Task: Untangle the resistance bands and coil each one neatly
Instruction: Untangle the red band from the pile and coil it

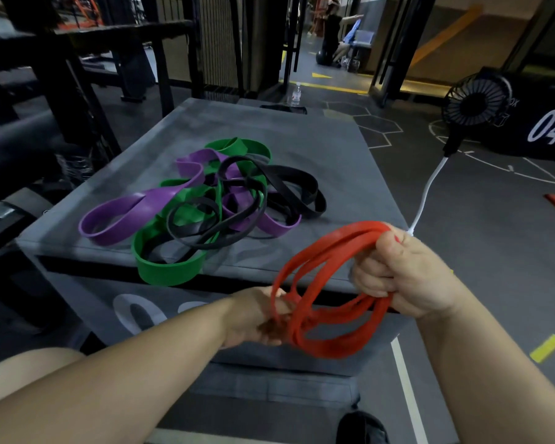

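I judge I'm on the coiling step for the red band [330, 347]: it hangs in several loose, uneven loops at near right, just off the near edge of the grey padded box [302, 139]. My right grip [404, 274] is curled round the gathered strands at the top. My left grip [257, 318] is among the lower loops, too blurred to tell whether it pinches them. Next I'd even the loops and set the coil down. The purple band [116, 219], green band [167, 267] and black bands [289, 184] lie tangled together on the box

Single head-worn view, facing forward and down, close over grey box [350, 174]
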The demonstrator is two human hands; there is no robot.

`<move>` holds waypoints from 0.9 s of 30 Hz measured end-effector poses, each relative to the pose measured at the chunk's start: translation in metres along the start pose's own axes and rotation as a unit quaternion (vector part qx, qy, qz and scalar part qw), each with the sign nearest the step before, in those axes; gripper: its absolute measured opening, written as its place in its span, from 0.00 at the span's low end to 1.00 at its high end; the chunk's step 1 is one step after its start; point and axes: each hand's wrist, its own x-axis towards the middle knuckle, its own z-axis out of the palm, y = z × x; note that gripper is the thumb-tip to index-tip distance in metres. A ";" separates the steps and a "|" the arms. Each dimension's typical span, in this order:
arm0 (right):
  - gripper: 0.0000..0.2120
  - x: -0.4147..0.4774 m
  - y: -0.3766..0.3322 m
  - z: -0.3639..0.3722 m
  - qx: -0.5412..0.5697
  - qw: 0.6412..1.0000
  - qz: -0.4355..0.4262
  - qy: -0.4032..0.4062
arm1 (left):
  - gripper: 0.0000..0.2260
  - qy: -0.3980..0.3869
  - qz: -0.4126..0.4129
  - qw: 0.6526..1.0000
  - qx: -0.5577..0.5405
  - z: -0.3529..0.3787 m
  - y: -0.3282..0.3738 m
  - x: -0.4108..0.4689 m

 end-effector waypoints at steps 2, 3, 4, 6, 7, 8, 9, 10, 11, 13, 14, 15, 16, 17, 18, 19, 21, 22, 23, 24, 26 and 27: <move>0.15 -0.003 -0.002 -0.010 -0.010 0.998 -0.012 0.062 | 0.04 0.030 -0.006 0.998 0.052 -0.002 0.005 -0.003; 0.15 -0.006 -0.004 -0.016 -0.009 0.995 -0.012 0.098 | 0.06 0.054 -0.006 0.996 0.075 -0.003 0.009 -0.005; 0.15 -0.007 -0.007 -0.020 -0.005 0.991 -0.009 0.131 | 0.07 0.077 0.001 0.994 0.083 -0.005 0.012 -0.006; 0.17 -0.011 -0.008 -0.028 -0.013 0.985 -0.006 0.170 | 0.07 0.126 0.014 0.987 0.094 -0.011 0.013 -0.007; 0.18 -0.012 -0.007 -0.030 -0.021 0.984 -0.001 0.180 | 0.07 0.150 0.020 0.982 0.112 -0.013 0.015 -0.008; 0.18 -0.013 -0.007 -0.031 -0.031 0.982 0.002 0.188 | 0.08 0.169 0.024 0.977 0.129 -0.015 0.016 -0.008; 0.19 -0.014 -0.006 -0.032 -0.041 0.979 0.005 0.197 | 0.08 0.186 0.022 0.972 0.140 -0.017 0.018 -0.009; 0.20 -0.013 -0.006 -0.033 -0.048 0.977 0.007 0.207 | 0.08 0.203 0.024 0.968 0.145 -0.019 0.020 -0.010; 0.21 -0.014 -0.005 -0.034 -0.060 0.975 0.010 0.212 | 0.08 0.217 0.025 0.966 0.138 -0.022 0.021 -0.010; 0.20 -0.014 -0.004 -0.035 -0.086 0.973 0.014 0.215 | 0.08 0.242 0.030 0.965 0.096 -0.027 0.020 -0.007; 0.20 -0.014 -0.004 -0.036 -0.093 0.970 0.013 0.225 | 0.08 0.251 0.033 0.965 0.075 -0.028 0.020 -0.007; 0.21 -0.014 -0.005 -0.036 -0.096 0.966 0.011 0.239 | 0.08 0.258 0.041 0.964 0.055 -0.028 0.020 -0.007; 0.21 -0.014 -0.005 -0.038 -0.096 0.961 0.005 0.258 | 0.08 0.266 0.047 0.962 0.039 -0.028 0.020 -0.008; 0.22 -0.013 -0.006 -0.039 -0.098 0.955 -0.002 0.280 | 0.08 0.273 0.053 0.960 0.026 -0.028 0.020 -0.008; 0.24 -0.013 -0.006 -0.040 -0.091 0.950 -0.013 0.300 | 0.09 0.280 0.058 0.958 0.010 -0.028 0.022 -0.010; 0.27 -0.013 -0.007 -0.042 -0.080 0.943 -0.022 0.321 | 0.09 0.282 0.063 0.957 -0.006 -0.029 0.022 -0.011; 0.26 -0.014 -0.008 -0.046 -0.059 0.934 -0.037 0.350 | 0.08 0.269 0.071 0.959 -0.058 -0.029 0.024 -0.013; 0.24 -0.015 -0.009 -0.048 -0.055 0.931 -0.043 0.357 | 0.06 0.257 0.073 0.959 -0.092 -0.029 0.026 -0.014; 0.24 -0.015 -0.009 -0.049 -0.055 0.930 -0.047 0.360 | 0.05 0.245 0.075 0.958 -0.127 -0.028 0.027 -0.015; 0.25 -0.015 -0.009 -0.050 -0.054 0.929 -0.047 0.362 | 0.06 0.235 0.077 0.955 -0.164 -0.027 0.029 -0.016; 0.28 -0.016 -0.009 -0.052 -0.058 0.927 -0.044 0.368 | 0.08 0.217 0.080 0.942 -0.241 -0.026 0.034 -0.020; 0.28 -0.016 -0.008 -0.052 -0.062 0.927 -0.041 0.368 | 0.09 0.209 0.079 0.935 -0.277 -0.027 0.037 -0.023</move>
